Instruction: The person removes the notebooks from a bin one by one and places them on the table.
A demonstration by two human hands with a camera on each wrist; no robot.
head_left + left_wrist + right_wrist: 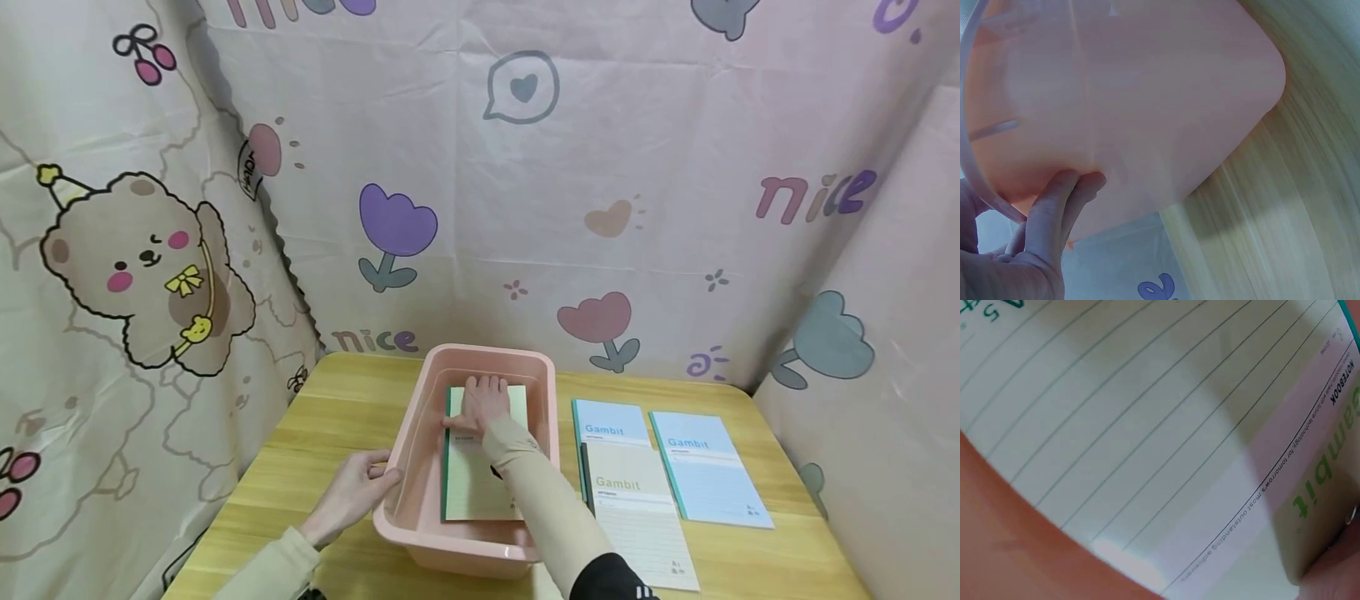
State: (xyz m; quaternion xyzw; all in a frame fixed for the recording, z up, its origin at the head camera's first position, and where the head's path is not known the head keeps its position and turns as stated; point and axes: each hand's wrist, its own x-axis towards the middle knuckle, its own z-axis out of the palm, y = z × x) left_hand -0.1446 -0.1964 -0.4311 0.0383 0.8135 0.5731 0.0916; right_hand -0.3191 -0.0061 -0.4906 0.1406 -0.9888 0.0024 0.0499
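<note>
A pink plastic basin stands on the table with a pale green notebook lying inside it. My left hand grips the basin's left rim, thumb at the edge and fingers against the outer wall, as the left wrist view of the basin shows. Laid over the upper part of the notebook is my right hand, its fingers at the top edge and its thumb stretched across to the green spine. Close up in the right wrist view, ruled lines and the word Gambit show on the notebook.
Right of the basin lie a beige notebook overlapping a blue notebook, and another blue notebook beside them. They rest on a wood-grain table. A printed curtain hangs behind and at both sides.
</note>
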